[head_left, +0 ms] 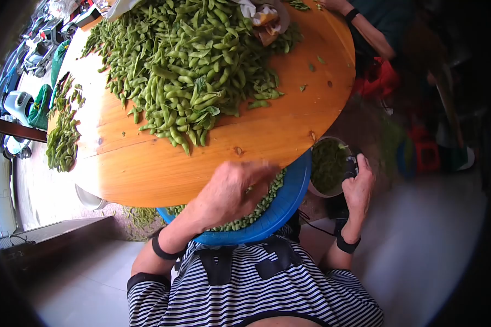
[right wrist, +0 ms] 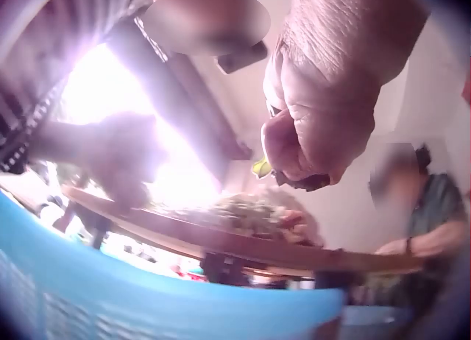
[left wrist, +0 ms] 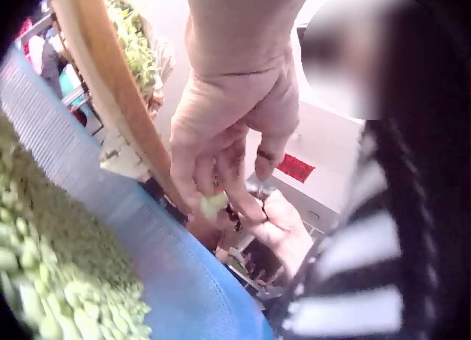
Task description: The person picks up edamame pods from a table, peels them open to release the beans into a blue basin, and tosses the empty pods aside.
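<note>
My left hand [head_left: 232, 188] is over a blue basket [head_left: 289, 204] of shelled green soybeans [head_left: 264, 206], in front of the table edge. Its fingers curl around a pale green bean [left wrist: 213, 204], seen in the left wrist view; motion blurs the fingertips in the head view. Off to the right, beside a white bucket [head_left: 338, 192], my right hand [head_left: 359, 188] grips a small black tool [head_left: 351, 168] whose kind I cannot tell. A yellow-green pod piece [right wrist: 261, 168] pokes out by its fingers in the right wrist view.
A large heap of soybean pods [head_left: 185, 71] covers much of the round wooden table [head_left: 174, 169]. More pods [head_left: 64, 133] lie along its left edge. Another person's arm [head_left: 371, 32] reaches onto the far right side. Green pod scraps [head_left: 142, 216] lie on the floor below.
</note>
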`<action>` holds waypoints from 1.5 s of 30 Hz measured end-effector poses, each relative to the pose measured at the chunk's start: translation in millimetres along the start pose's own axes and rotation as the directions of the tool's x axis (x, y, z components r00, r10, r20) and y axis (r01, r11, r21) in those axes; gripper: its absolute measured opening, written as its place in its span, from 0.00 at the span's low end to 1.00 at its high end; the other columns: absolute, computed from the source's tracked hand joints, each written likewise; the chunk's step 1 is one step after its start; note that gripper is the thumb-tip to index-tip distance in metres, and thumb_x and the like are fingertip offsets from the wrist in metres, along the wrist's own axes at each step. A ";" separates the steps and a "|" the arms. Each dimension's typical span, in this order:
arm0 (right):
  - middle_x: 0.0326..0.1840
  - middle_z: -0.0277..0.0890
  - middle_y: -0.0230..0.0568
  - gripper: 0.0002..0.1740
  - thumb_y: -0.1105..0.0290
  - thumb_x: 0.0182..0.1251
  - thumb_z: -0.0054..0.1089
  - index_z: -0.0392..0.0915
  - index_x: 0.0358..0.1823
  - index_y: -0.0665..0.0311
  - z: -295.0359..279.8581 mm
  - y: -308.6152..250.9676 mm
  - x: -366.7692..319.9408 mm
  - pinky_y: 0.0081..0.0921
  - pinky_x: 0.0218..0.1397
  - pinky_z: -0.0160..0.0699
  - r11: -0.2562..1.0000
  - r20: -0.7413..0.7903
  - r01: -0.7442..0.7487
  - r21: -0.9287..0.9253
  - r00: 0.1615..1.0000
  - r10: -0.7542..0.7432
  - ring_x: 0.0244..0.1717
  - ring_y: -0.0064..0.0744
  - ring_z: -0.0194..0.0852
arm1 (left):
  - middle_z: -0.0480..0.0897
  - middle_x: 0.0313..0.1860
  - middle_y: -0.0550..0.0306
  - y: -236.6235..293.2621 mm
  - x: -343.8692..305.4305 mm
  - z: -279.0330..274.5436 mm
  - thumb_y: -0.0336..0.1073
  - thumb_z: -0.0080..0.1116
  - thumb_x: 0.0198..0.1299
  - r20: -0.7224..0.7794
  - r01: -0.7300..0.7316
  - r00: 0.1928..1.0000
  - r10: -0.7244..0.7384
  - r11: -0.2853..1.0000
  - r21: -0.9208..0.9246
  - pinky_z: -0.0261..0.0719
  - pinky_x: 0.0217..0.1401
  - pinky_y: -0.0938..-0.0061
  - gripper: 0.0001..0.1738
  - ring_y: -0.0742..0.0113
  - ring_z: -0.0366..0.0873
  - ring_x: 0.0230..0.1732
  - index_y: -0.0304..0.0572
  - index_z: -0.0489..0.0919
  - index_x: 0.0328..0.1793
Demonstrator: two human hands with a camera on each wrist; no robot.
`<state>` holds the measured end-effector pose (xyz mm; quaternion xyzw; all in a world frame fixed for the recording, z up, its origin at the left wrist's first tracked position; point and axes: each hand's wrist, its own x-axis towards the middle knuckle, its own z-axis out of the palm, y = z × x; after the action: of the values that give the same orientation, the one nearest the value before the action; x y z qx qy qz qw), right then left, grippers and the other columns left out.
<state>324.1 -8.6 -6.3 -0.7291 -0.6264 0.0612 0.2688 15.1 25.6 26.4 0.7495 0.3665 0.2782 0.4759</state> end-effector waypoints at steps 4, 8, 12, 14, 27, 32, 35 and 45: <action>0.38 0.77 0.64 0.24 0.87 0.46 0.48 0.73 0.50 0.73 -1.0 5.5 -3.1 0.39 0.50 0.76 0.982 0.025 -0.159 0.105 0.987 0.157 0.45 0.66 0.77 | 0.80 0.42 0.44 -21.4 55.5 0.2 0.19 0.54 0.54 -0.289 -0.058 0.937 0.195 0.905 0.422 0.81 0.43 0.59 0.17 0.44 0.81 0.40 0.33 0.78 0.51; 0.41 0.79 0.62 0.20 0.82 0.56 0.55 0.73 0.52 0.72 6.8 -6.3 1.3 0.39 0.50 0.76 0.986 -0.019 -0.126 0.108 0.992 0.128 0.45 0.63 0.78 | 0.75 0.45 0.43 -45.3 80.9 -0.1 0.23 0.54 0.55 -0.332 0.064 0.926 0.182 0.790 0.610 0.79 0.40 0.54 0.16 0.39 0.78 0.39 0.34 0.75 0.51; 0.40 0.79 0.60 0.16 0.80 0.60 0.56 0.74 0.51 0.72 10.4 -20.0 6.0 0.37 0.48 0.76 0.980 -0.021 -0.091 0.176 0.995 0.097 0.43 0.57 0.80 | 0.75 0.41 0.45 -50.0 86.1 -1.4 0.27 0.57 0.56 -0.344 0.157 0.935 0.084 0.773 0.614 0.79 0.40 0.53 0.10 0.41 0.79 0.38 0.38 0.77 0.45; 0.39 0.79 0.58 0.15 0.79 0.61 0.56 0.75 0.51 0.71 10.4 -35.2 6.2 0.35 0.48 0.76 0.957 0.008 0.002 0.291 1.000 -0.005 0.40 0.53 0.80 | 0.75 0.39 0.47 -47.6 83.7 -2.1 0.28 0.57 0.56 -0.339 0.164 0.939 0.063 0.784 0.598 0.79 0.39 0.53 0.08 0.42 0.79 0.38 0.39 0.78 0.43; 0.32 0.69 0.39 0.14 0.75 0.59 0.55 0.77 0.46 0.73 40.4 -112.9 -2.3 0.20 0.36 0.68 0.655 0.413 -0.163 0.738 0.877 -0.247 0.31 0.25 0.69 | 0.83 0.32 0.63 -11.1 3.8 2.5 0.30 0.58 0.67 -0.012 0.363 0.857 -0.515 0.622 -0.693 0.71 0.26 0.84 0.06 0.81 0.75 0.28 0.33 0.82 0.44; 0.31 0.65 0.40 0.16 0.75 0.58 0.55 0.76 0.47 0.74 39.9 -118.9 -0.4 0.21 0.34 0.66 0.709 0.368 -0.031 0.705 0.870 -0.327 0.30 0.27 0.65 | 0.83 0.31 0.61 -22.0 -3.2 12.5 0.30 0.58 0.68 -0.047 0.296 0.862 -0.505 0.576 -0.762 0.65 0.22 0.86 0.06 0.83 0.68 0.21 0.34 0.81 0.45; 0.31 0.66 0.37 0.16 0.76 0.57 0.54 0.76 0.47 0.74 43.9 -116.6 -1.5 0.18 0.31 0.64 0.720 0.383 -0.045 0.693 0.869 -0.314 0.29 0.23 0.65 | 0.84 0.30 0.59 -25.8 -5.5 12.6 0.30 0.58 0.68 -0.058 0.281 0.870 -0.489 0.590 -0.757 0.65 0.21 0.86 0.06 0.82 0.70 0.21 0.34 0.80 0.43; 0.19 0.64 0.24 0.28 0.51 0.74 0.54 0.76 0.48 0.77 46.8 -107.6 0.1 0.11 0.22 0.58 0.115 0.607 -0.615 0.780 0.698 -0.379 0.19 0.11 0.59 | 0.82 0.32 0.57 -41.3 -13.2 8.1 0.30 0.60 0.66 0.182 0.254 0.932 -0.312 0.210 -0.944 0.68 0.21 0.84 0.04 0.77 0.75 0.22 0.36 0.79 0.41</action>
<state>209.4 13.9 4.4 -0.3269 -0.3979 0.7519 0.4117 2.0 22.2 -15.5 0.2231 0.2657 0.3680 0.8627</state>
